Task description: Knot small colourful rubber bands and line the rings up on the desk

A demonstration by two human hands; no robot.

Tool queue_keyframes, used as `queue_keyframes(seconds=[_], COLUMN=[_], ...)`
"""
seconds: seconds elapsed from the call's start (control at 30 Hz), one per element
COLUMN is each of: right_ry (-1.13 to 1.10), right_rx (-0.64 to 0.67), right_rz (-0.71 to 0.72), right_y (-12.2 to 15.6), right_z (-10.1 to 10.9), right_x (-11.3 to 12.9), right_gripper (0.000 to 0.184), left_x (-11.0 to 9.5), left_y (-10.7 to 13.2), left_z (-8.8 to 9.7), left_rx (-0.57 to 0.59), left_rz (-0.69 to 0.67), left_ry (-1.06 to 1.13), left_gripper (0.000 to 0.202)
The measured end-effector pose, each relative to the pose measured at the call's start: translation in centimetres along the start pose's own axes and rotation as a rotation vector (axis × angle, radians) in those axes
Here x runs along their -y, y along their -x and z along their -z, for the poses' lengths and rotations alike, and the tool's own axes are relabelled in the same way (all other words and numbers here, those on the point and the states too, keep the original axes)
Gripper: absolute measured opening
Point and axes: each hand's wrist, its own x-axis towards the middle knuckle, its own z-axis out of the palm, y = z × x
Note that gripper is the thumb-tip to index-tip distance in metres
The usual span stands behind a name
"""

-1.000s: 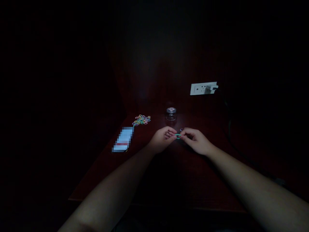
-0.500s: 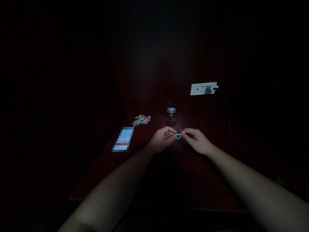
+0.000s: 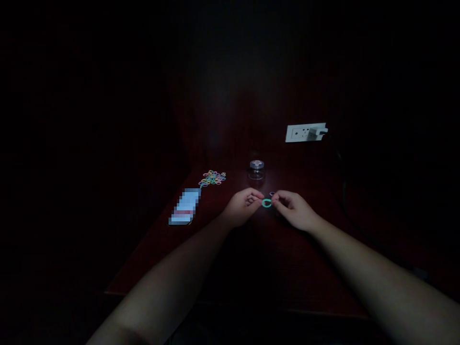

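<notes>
Between my two hands is a small green hair tie (image 3: pixel 266 203), a ring held up just above the dark red table. My left hand (image 3: pixel 244 207) pinches its left side between thumb and fingertips. On the opposite side, the thumb and forefinger of my right hand (image 3: pixel 293 209) grip it too. A purple ring (image 3: pixel 272 193) shows just behind my right fingertips, partly hidden by them. Beyond my hands stands a clear jar (image 3: pixel 256 170) with a lid on. Dim light hides finer detail of the fingers.
A heap of several coloured hair ties (image 3: pixel 213 178) lies at the table's back left. In front of it is a phone (image 3: pixel 185 207) with a lit, blurred screen. A wall socket (image 3: pixel 305 132) with a plugged-in charger is at the back right; its dark cable (image 3: pixel 344 191) hangs down the right.
The green ring looks a little rounder and more open between my fingertips. My hands stay nearly in place; the whole view has shifted slightly.
</notes>
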Motion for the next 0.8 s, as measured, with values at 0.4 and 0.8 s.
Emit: queue_keyframes(seconds=[0.4,0.8], right_ry=[-0.033,-0.167], right_rx=[0.000,0.054], right_rz=[0.003,-0.069], right_y=[0.03,0.01], right_z=[-0.06,0.01], right_x=[-0.07,-0.25], right_gripper=[0.020,0.030], left_x=[-0.26,-0.32], left_y=[0.00,0.01], left_z=[-0.12,-0.16], left_rx=[-0.003,-0.028], left_rz=[0.012,0.006], left_ry=[0.003,-0.011], left_gripper=[0.023,0.027])
